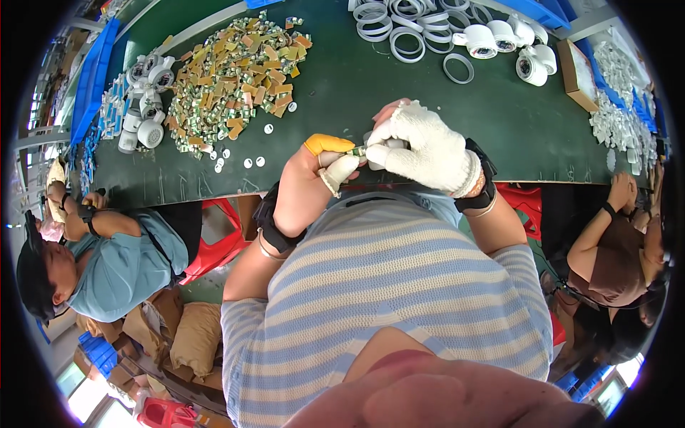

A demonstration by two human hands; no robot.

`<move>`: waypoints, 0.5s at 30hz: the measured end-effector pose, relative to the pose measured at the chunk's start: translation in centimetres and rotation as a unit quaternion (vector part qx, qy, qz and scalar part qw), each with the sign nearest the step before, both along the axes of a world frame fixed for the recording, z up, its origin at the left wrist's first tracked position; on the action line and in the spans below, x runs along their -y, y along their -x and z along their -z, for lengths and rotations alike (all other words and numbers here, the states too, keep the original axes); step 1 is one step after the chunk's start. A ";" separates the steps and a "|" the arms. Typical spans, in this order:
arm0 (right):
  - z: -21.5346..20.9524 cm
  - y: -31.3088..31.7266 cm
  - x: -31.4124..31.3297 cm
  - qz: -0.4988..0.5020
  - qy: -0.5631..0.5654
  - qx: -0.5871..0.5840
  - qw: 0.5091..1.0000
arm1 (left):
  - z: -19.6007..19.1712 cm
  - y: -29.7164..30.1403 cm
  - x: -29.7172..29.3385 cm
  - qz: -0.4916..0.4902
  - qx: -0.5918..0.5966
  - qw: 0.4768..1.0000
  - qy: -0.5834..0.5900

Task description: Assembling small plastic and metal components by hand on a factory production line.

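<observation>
My left hand (303,184) wears a yellow finger cot on one finger and a whitish one on the thumb. Thumb and finger pinch a small green circuit piece (358,151). Close against it, my right hand (422,148), in a white knitted glove, is closed on a pale round plastic part (374,160). The glove hides most of that part, and I cannot tell whether the two pieces are joined. Both hands meet just above the near edge of the green table (342,85).
A heap of small circuit pieces with tan tabs (232,78) lies left, white discs (248,163) beside it. White housings (146,107) stand further left. White rings (408,44) and more housings (479,41) lie far right, near clear parts (617,121). People sit on both sides.
</observation>
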State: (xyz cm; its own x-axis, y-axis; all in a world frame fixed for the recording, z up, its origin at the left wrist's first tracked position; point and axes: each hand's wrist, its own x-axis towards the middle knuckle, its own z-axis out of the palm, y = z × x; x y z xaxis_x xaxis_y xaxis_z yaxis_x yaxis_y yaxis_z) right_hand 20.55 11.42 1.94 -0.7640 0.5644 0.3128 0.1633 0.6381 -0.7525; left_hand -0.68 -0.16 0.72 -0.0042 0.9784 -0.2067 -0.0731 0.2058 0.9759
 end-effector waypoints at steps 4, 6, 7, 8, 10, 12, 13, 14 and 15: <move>0.2 0.2 0.4 0.032 0.016 0.001 0.999 | -0.1 -0.4 0.2 -0.011 0.000 1.000 0.006; 0.0 0.1 0.0 0.023 0.024 0.010 0.999 | 0.4 -0.4 0.2 -0.012 -0.049 0.999 -0.014; -0.2 -0.1 0.0 0.014 0.035 0.021 0.999 | 0.4 -0.3 0.2 -0.012 -0.047 0.999 -0.013; -0.4 -0.1 -0.2 0.014 0.036 0.022 0.999 | 0.5 0.0 0.1 0.000 -0.051 0.999 -0.003; -0.8 -0.2 -0.8 -0.022 -0.025 0.054 0.998 | 0.4 0.4 -0.2 0.012 -0.053 0.998 0.008; -0.7 -0.3 -1.1 -0.032 -0.025 0.050 0.998 | 0.1 0.4 -0.3 0.026 -0.043 0.999 0.021; -0.7 -0.3 -1.3 -0.041 -0.027 0.043 0.998 | 0.0 0.5 -0.2 0.034 -0.045 0.998 0.025; -0.8 -0.2 -1.3 -0.051 -0.029 0.036 0.998 | 0.0 0.5 -0.1 0.034 -0.044 0.998 0.025; -0.9 -0.1 -1.2 -0.051 -0.028 0.036 0.998 | 0.0 0.4 -0.1 0.034 -0.029 0.999 0.023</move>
State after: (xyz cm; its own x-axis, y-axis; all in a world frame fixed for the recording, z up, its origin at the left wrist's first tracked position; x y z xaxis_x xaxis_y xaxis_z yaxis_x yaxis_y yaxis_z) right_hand 20.69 12.66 2.86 -0.8383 0.4651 0.2844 0.1473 0.6955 -0.7033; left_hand -1.04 -0.03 0.75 0.0484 0.9663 -0.2529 -0.0019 0.2533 0.9674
